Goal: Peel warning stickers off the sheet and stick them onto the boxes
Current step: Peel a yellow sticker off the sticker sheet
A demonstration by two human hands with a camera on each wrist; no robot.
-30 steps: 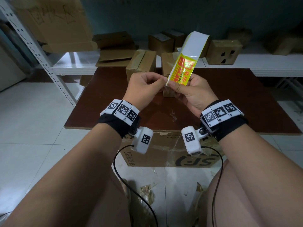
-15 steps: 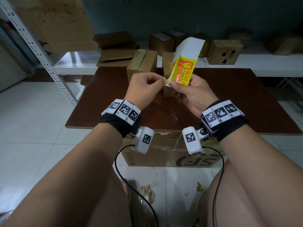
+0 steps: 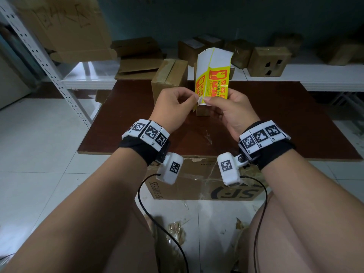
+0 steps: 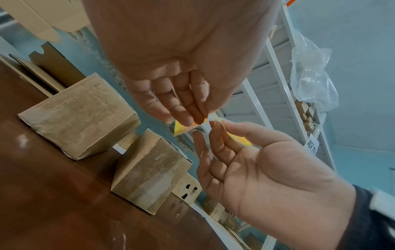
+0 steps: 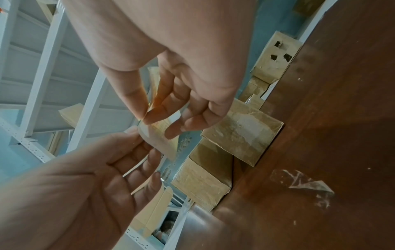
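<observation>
Head view: left hand (image 3: 173, 107) and right hand (image 3: 234, 113) hold sticker sheet (image 3: 213, 75) upright above counter (image 3: 275, 119), near two boxes (image 3: 169, 75). Left fingers pinch lifted sticker corner; right fingers pinch backing. Advice: peel slowly, low angle, keep adhesive off skin.

Left wrist view: fingertips (image 4: 190, 116) pressed on yellow corner (image 4: 181, 129). Two boxes (image 4: 81, 116) taped shut, contents hidden.

Right wrist view: thumb and forefinger pinch backing (image 5: 158, 135); other fingers loosely spread. Boxes (image 5: 241, 130) sealed.

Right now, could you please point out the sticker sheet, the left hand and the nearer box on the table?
sticker sheet (image 3: 217, 81), head view, on its yellow printed face.
left hand (image 3: 173, 109), head view, on its back.
nearer box (image 4: 149, 170), left wrist view, on its front face.
</observation>
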